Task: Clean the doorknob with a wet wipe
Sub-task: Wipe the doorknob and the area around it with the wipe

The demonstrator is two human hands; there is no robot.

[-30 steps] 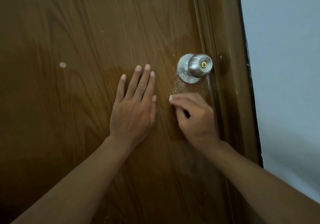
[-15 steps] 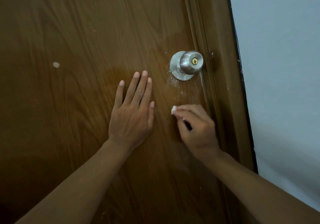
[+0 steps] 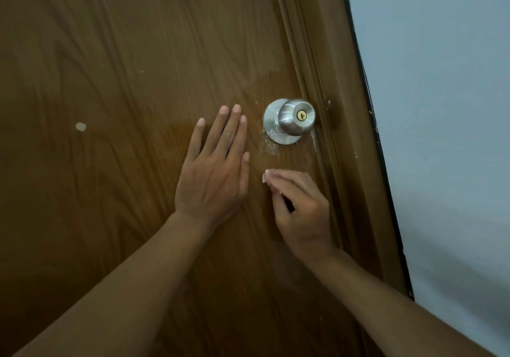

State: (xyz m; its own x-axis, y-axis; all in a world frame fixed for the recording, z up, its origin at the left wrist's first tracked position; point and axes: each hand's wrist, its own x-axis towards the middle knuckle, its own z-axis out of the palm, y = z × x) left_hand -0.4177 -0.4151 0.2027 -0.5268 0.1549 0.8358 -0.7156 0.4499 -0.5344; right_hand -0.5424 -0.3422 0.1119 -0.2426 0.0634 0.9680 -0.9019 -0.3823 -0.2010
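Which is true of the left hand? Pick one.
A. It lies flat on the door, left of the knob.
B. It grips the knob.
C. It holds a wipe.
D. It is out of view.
A: the left hand lies open, fingers spread flat on the door, left of the knob and apart from it.

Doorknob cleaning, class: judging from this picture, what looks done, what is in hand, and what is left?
Done: nothing clearly; white specks remain below the doorknob. In hand: the left hand lies flat on the door; the right hand pinches something small, barely visible. Left: wiping the knob, untouched now.
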